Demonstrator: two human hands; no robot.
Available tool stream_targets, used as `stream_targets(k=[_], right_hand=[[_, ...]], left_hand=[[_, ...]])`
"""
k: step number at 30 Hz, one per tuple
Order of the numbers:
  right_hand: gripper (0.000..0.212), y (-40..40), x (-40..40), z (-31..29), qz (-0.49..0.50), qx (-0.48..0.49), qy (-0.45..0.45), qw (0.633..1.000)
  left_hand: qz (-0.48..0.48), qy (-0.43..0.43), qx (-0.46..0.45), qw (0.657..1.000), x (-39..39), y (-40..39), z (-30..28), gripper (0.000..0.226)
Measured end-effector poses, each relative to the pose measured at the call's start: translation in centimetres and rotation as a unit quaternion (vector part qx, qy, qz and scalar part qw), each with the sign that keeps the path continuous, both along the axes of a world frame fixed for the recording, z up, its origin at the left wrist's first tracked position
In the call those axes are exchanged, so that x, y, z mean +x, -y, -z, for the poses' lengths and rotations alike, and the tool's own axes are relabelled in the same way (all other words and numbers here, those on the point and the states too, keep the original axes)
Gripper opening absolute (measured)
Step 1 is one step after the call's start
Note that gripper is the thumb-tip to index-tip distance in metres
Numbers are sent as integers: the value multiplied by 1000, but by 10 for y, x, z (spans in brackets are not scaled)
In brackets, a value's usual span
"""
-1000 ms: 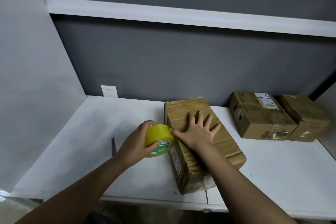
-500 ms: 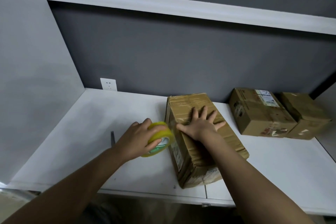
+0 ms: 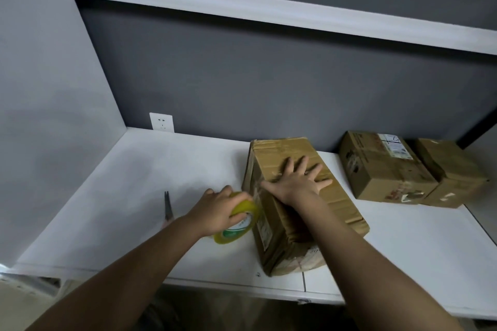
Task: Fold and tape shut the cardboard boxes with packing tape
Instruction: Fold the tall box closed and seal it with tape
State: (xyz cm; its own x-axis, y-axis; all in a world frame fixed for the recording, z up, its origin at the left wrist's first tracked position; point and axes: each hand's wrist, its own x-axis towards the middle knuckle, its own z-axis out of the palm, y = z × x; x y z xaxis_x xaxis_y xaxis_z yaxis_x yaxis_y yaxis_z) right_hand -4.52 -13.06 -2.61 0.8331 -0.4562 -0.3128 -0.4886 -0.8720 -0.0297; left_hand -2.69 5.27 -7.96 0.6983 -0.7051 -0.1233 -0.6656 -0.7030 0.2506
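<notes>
Your right hand (image 3: 295, 183) lies flat on the box (image 3: 304, 204); your left hand (image 3: 217, 209) grips the tape roll (image 3: 239, 220). You're taping; next, pull it down the side.

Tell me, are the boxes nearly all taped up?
Two closed boxes sit by the wall, seemingly done. Now the right hand presses the middle box flat while the left hand holds the yellow tape roll against its side. Left: finishing and cutting with the scissors.
</notes>
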Motion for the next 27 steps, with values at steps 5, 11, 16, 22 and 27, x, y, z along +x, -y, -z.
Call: stream_targets(k=[5,11,16,22,27], right_hand=[[108,22,8,-6,11,44,7,999],[95,74,13,-17,51,266,80,959],[87,98,13,14,68,465,113,875],[57,133,-9,5,34,485,125,865],[45,138,-39,6,-150,72,290,942]], left_hand=[[-15,-24,-56,998,2,-4,-19,41],[0,32,-58,998,11,29,-94,37],[25,17,-12,999,28,50,-125,42],[-11,-92,-225,970,23,59,-100,58],[-37,2,-291,956,2,99,-85,62]])
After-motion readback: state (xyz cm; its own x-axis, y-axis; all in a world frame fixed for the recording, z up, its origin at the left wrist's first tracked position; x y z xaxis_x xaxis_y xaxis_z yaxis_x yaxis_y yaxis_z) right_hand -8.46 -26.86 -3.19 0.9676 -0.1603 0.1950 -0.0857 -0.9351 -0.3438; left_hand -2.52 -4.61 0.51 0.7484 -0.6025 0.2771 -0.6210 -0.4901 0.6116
